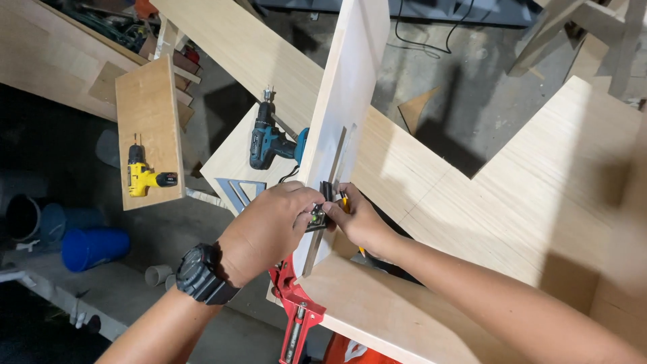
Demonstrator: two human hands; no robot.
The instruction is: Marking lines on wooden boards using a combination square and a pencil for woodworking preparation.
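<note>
A tall plywood board [344, 94] stands on edge, upright, in the middle of the view. Against its near edge sits a metal combination square [335, 158], its blade running up the board's face. My left hand [266, 229], with a black wristwatch [202, 273], grips the square's head from the left. My right hand [357, 219] presses on the square from the right and holds a yellow pencil [345, 202] between its fingers. A red bar clamp [294, 313] grips the board's lower end below my hands.
A teal cordless drill [267, 141] and a metal triangle square [239, 190] lie on a low board to the left. A yellow drill [143, 176] rests on a small plank. Wide plywood sheets [539, 182] spread right. Blue buckets [94, 246] stand on the floor.
</note>
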